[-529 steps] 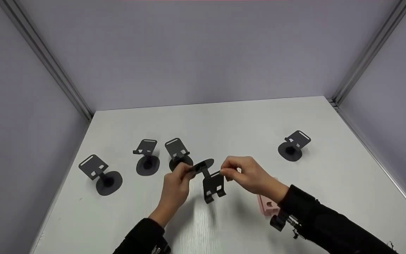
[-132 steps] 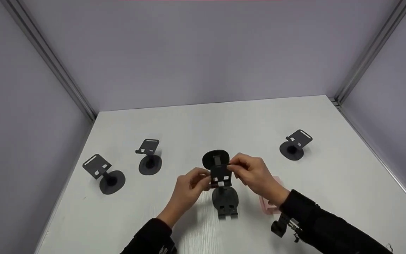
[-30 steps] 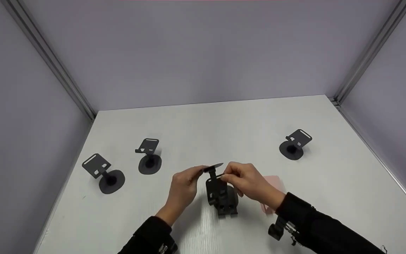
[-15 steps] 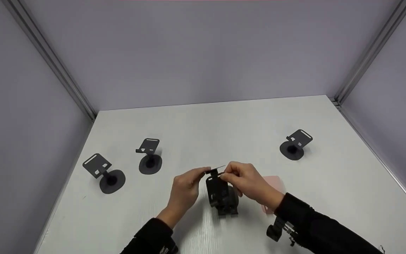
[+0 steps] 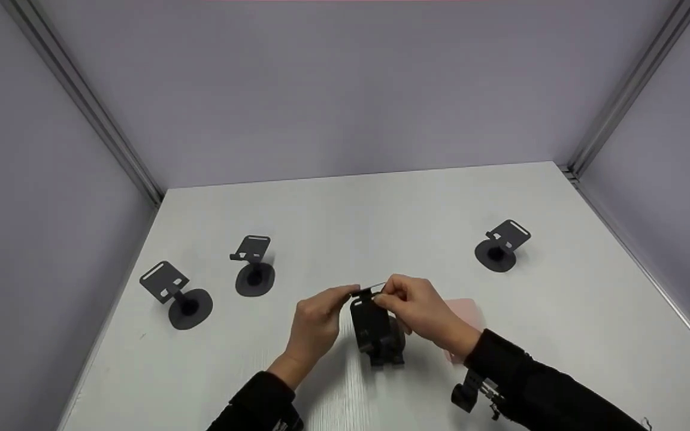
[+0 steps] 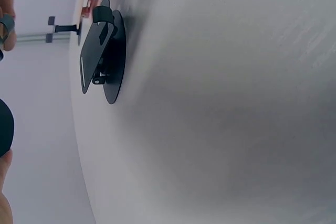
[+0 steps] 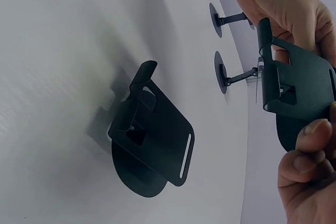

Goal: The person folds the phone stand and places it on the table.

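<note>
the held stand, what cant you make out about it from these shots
- Held stand, head view: both hands cover its top, so the hinge is hidden.
- Left wrist view: the frame's left edge cuts it to a dark sliver.
- Right wrist view: the frame's right edge crops its base.
- Pink object, head view: mostly behind the right hand; shape unclear.

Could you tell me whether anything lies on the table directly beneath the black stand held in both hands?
Yes. A folded black stand lies flat on the table right under the held stand, which the left hand and right hand pinch above it, apart from it.
</note>
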`<state>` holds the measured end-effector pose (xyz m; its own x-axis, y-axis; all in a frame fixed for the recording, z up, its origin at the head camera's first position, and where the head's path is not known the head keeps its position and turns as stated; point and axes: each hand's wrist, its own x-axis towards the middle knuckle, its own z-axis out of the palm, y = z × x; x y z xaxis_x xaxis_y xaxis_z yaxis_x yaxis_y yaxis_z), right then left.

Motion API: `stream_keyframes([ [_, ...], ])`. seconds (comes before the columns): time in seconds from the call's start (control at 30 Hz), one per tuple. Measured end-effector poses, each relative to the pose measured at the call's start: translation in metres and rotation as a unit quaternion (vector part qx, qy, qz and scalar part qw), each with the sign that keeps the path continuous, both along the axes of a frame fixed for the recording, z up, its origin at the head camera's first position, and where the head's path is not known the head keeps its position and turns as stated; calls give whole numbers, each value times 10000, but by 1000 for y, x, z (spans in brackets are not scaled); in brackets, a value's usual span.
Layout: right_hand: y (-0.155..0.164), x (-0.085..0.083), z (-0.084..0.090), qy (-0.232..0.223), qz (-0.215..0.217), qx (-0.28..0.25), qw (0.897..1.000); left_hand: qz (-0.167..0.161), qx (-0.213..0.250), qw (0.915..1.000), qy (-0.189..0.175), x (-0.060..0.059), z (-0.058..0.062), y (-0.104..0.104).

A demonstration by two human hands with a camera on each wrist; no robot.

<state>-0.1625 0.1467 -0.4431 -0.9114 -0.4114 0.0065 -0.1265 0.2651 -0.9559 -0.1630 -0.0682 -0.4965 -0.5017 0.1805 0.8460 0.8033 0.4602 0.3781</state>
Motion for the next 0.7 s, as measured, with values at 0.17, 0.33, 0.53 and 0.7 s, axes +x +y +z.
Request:
stream_keyframes([
  [0.17, -1, 0, -1, -139, -82, -65, 9998, -22, 143, 9998, -163, 0, -2, 0],
  [0.33, -1, -2, 3, -229, -133, -126, 9996, -112, 316, 9988, -367, -2, -1, -1],
  [0.53, -1, -4, 8, -129, -66, 15, 9999, -119, 376, 9976, -563, -4, 2, -2],
  [0.7, 0, -3, 9, 6, 5, 161, 9999, -167, 449, 9949, -886, -5, 5, -4],
])
